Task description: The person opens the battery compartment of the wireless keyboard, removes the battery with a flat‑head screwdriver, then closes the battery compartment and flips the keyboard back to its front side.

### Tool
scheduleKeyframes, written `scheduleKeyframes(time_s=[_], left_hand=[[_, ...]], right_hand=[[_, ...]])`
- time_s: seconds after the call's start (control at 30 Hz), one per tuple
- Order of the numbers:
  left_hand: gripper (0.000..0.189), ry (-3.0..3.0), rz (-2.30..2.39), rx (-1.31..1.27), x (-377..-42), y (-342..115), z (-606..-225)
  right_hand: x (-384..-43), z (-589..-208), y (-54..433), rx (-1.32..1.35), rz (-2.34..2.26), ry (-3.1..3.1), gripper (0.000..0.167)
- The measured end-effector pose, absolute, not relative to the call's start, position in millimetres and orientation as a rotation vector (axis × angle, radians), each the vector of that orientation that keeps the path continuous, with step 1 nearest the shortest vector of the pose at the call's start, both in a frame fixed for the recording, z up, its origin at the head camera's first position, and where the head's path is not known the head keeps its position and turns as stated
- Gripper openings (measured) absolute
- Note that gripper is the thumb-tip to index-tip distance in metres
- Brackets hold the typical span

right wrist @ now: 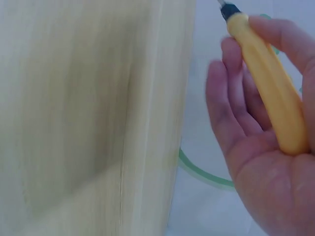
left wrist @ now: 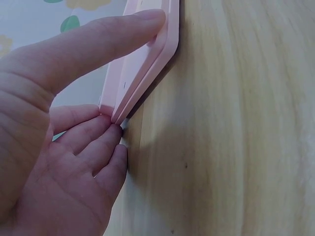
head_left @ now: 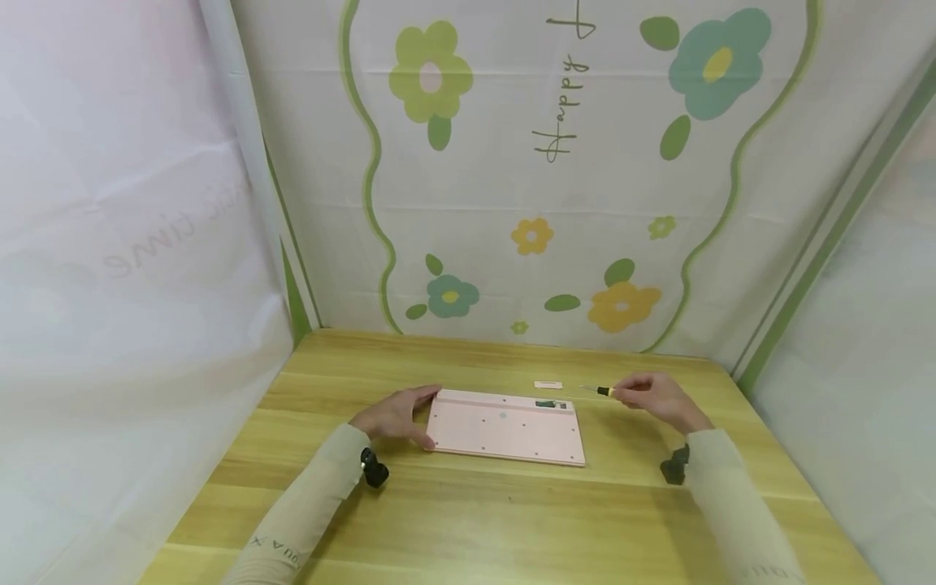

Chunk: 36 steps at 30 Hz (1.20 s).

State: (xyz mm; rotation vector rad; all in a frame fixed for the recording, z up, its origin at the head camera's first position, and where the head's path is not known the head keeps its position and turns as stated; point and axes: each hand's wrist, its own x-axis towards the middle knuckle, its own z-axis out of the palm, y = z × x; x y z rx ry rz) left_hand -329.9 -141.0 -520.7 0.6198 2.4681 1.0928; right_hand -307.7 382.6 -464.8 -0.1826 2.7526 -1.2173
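Note:
A pink keyboard (head_left: 504,439) lies underside up on the table, with small dark screw holes across it and an uncovered compartment (head_left: 547,404) showing green near its far right corner. My left hand (head_left: 395,414) holds the keyboard's left end, thumb on the near corner and fingers against the far one. To the right of the keyboard, my right hand (head_left: 658,398) grips a screwdriver (right wrist: 270,83) by its yellow handle. The tool's thin metal shaft points left, above the table and apart from the keyboard. Just beyond the compartment lies a small pale pink cover (head_left: 548,385).
The wooden table (head_left: 468,528) reaches back to a white curtain (head_left: 483,187) printed with flowers. White cloth also hangs at the left (head_left: 146,325) and right (head_left: 855,341). A black wrist camera (head_left: 374,469) sits at the left cuff, another (head_left: 674,466) at the right.

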Motion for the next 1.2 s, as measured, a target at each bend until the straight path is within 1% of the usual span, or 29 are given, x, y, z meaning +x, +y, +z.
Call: scheduleKeyframes(time_s=[0.3, 0.63, 0.97, 1.2], left_hand=[[0.119, 2.461, 1.091, 0.633, -330.7, -142.4, -521.8], [0.118, 2.449, 1.106, 0.626, -330.3, -141.7, -521.1], [0.118, 2.447, 1.113, 0.617, -330.1, -140.2, -520.2], [0.118, 2.457, 1.1, 0.615, -330.5, -140.3, -520.2]], right_hand=[[-304.9, -479.5, 384.1, -0.185, -1.05, 3.098, 0.02], [-309.9, -503.4, 385.0, -0.12, -1.019, 3.117, 0.021], [-310.3, -507.3, 383.1, -0.16, -0.902, 3.137, 0.021], [-313.4, -512.3, 384.4, -0.179, -0.878, 3.161, 0.018]])
